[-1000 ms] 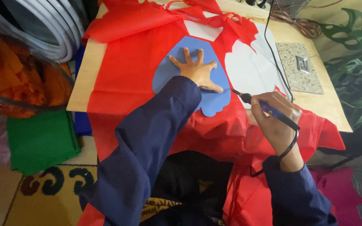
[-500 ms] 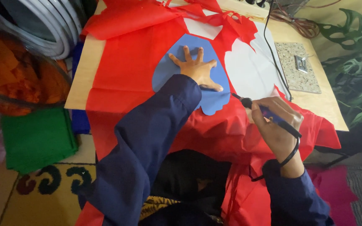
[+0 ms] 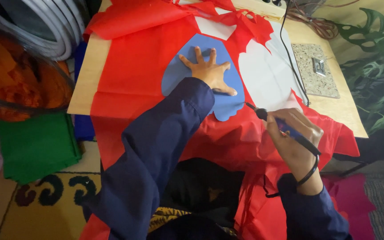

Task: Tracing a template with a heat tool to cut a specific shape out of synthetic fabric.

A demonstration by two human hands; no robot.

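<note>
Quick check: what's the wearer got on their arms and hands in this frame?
Both arms wear long dark navy sleeves with loose cuffs. The left hand is bare, with no glove or ring visible. The right hand is bare too, with a thin black band round the wrist.

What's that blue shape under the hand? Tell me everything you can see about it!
The blue shape is a flat, thin cutout, like card or felt, with a rounded top and a wavy lower edge. It lies on the red cloth spread over the wooden table. The left hand presses flat on it, fingers spread. The tip of the pen-like tool, held in the right hand, points at its lower right edge.
</note>
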